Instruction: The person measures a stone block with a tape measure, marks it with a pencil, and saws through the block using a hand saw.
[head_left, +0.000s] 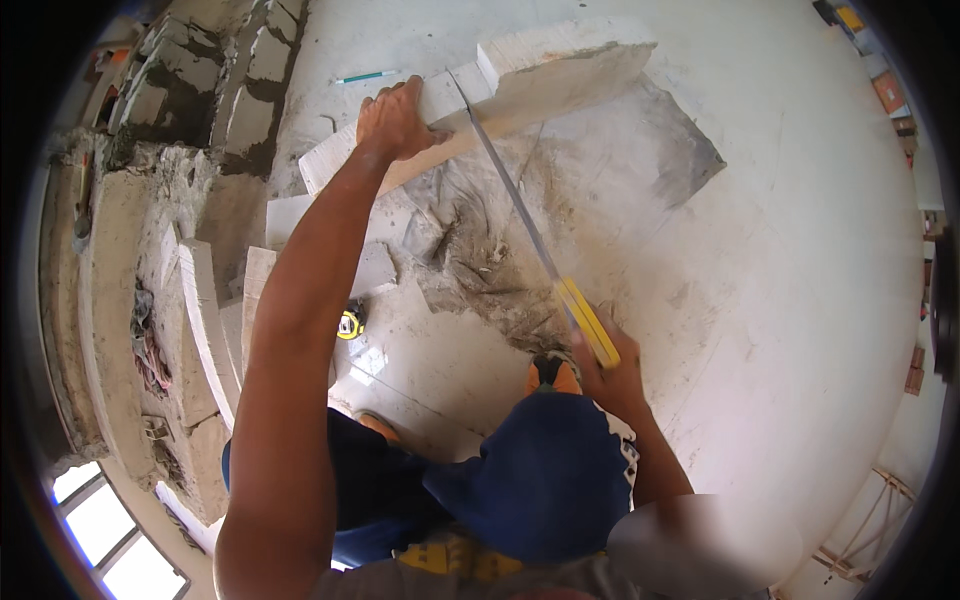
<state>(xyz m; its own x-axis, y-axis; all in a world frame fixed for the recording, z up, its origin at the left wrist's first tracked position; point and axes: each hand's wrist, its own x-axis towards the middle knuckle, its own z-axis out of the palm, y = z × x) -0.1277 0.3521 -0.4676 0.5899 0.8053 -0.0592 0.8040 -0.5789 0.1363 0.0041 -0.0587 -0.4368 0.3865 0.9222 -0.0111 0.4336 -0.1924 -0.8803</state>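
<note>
My right hand (612, 375) is closed round the yellow handle of a hand saw (515, 200). Its long grey blade slants away to the far left, its far part against a pale aerated concrete block (455, 97). On that block, left of the blade, my left hand (395, 120) grips the edge, with the thumb on the near side. Beyond the blade, a taller pale section (570, 75) continues to the right; I cannot tell whether it is a separate piece. Under the blocks lies a crumpled, dusty grey sheet (470, 255).
A teal pen or pencil (367, 76) lies past my left hand. A yellow tape measure (350, 322) sits right of my left forearm, near a loose block piece (374, 270). Several block slabs (207, 320) stand at the left, beside rough masonry (255, 90). My knees are close below.
</note>
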